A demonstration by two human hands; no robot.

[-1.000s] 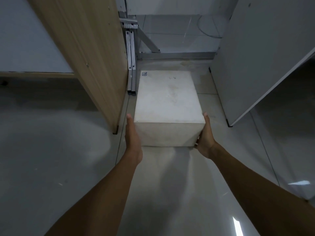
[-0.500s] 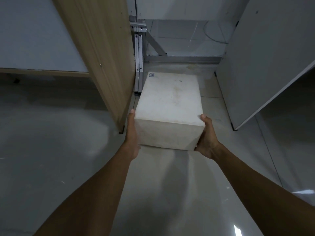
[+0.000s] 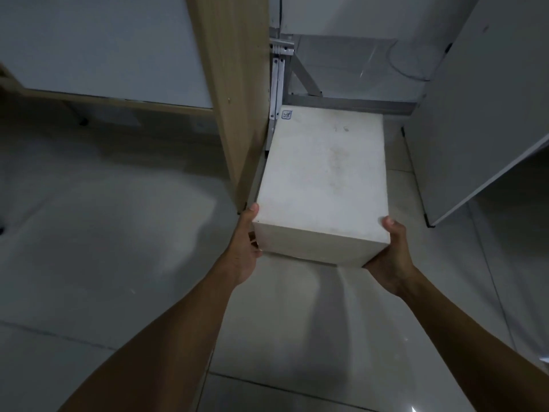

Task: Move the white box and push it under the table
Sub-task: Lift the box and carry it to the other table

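The white box (image 3: pixel 323 179) is a plain rectangular carton with a small blue mark at its far left corner. It is held between both hands, its near end raised off the tiled floor and its body slightly twisted. My left hand (image 3: pixel 248 248) grips the near left corner, thumb on the top edge. My right hand (image 3: pixel 386 257) cups the near right corner from below, thumb on top. The box's far end sits between a wooden table panel (image 3: pixel 234 93) and a grey panel (image 3: pixel 475 114).
A metal frame (image 3: pixel 341 101) with a diagonal brace crosses the floor just behind the box. The wooden panel's foot stands close to my left hand. Glossy pale floor tiles (image 3: pixel 118 263) spread to the left and toward me.
The box's near end has come up off the floor and turned a little clockwise. Both hands shifted from its sides to under its near corners.
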